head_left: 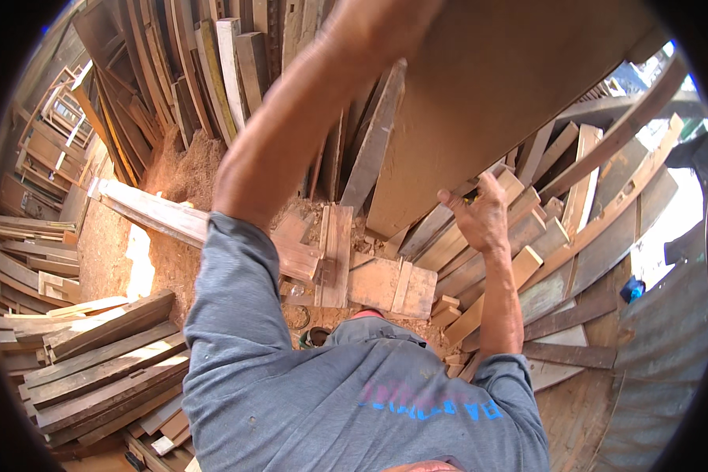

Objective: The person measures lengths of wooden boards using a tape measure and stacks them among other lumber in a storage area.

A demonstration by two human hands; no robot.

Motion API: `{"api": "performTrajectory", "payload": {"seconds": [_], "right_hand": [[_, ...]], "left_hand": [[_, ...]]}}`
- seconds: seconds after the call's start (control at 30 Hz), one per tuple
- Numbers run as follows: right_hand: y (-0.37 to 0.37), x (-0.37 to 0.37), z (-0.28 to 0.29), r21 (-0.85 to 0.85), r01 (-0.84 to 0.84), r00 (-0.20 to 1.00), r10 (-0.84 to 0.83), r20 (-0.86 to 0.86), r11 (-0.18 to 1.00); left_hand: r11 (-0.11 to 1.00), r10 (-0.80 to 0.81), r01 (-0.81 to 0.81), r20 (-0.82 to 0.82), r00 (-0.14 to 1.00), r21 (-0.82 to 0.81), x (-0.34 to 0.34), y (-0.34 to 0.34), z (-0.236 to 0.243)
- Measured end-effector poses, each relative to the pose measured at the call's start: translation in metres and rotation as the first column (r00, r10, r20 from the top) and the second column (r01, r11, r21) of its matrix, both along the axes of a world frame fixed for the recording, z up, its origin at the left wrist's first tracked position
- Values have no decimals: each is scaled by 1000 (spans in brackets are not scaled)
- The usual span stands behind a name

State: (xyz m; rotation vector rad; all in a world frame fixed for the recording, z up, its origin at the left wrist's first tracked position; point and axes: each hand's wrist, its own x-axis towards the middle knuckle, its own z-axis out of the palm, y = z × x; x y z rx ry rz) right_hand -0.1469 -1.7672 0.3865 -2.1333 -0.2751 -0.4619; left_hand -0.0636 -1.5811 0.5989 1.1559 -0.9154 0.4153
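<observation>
A large flat brown board (488,94) leans up in front of me, tilted, over the stacked timber. My left arm is raised across it, and my left hand (397,16) is at the upper edge of the view with its fingers cut off. My right hand (482,216) is by the lower right edge of the board, thumb and fingers apart, with nothing seen in it. Its thumb lies close to the board's edge; whether it touches I cannot tell. Beneath that hand lie several wooden beams (456,256).
Upright planks (228,71) stand beyond my left arm, beside heaped sawdust (189,169). A pale beam (145,208) juts out at left; stacked boards (106,377) lie below it. A small wooden panel (377,283) lies before me. Grey sheeting (669,338) hangs at right.
</observation>
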Motion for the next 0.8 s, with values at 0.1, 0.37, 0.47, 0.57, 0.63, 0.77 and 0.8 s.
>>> {"api": "performTrajectory", "payload": {"seconds": [0.1,0.37,0.47,0.57,0.63,0.77,0.8], "right_hand": [[-3,21,-9,-107,102,951,-129,-282,989],[-50,70,74,223,26,994,-49,99,975],[-54,76,78,325,62,988,-104,113,944],[-65,73,72,319,96,991,-121,59,943],[-77,71,69,236,121,990,-133,39,964],[-67,63,70,326,129,984,-161,73,936],[-63,63,70,319,152,981,-183,69,936]], "left_hand": [[998,25,-23,-40,999,52,29,3,-56],[975,7,41,-213,977,220,78,-19,-146],[976,-133,148,-102,986,159,94,-38,-157],[966,-198,219,-146,969,140,139,-33,-172],[970,-77,117,-190,979,211,192,-23,-183],[325,419,-517,369,829,792,304,-25,-222],[220,390,-520,414,822,825,325,-28,-234]]}}
